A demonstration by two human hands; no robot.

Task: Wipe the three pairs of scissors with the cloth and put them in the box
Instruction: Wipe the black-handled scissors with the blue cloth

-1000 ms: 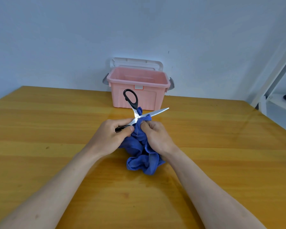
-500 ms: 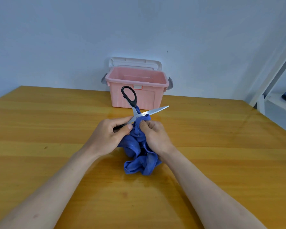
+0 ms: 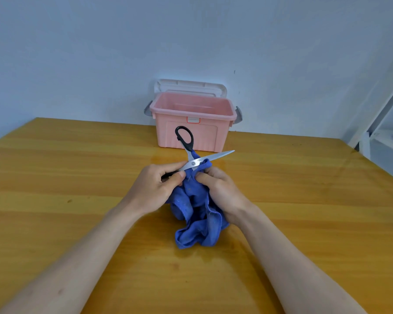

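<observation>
Wooden table (image 3: 77,177) up front, and just before the open pink box (image 3: 192,130) the left hand (image 3: 156,188) grips one handle of the splayed scissors (image 3: 196,163) steady while the right hand (image 3: 222,191) pinches blue cloth (image 3: 195,214) round a blade to wipe it.

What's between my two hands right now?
In the head view, the blue cloth bunches between the left hand and right hand, with the open scissors on top.

The scissors (image 3: 199,160) bear small lettering on one blade, too small to read.
</observation>
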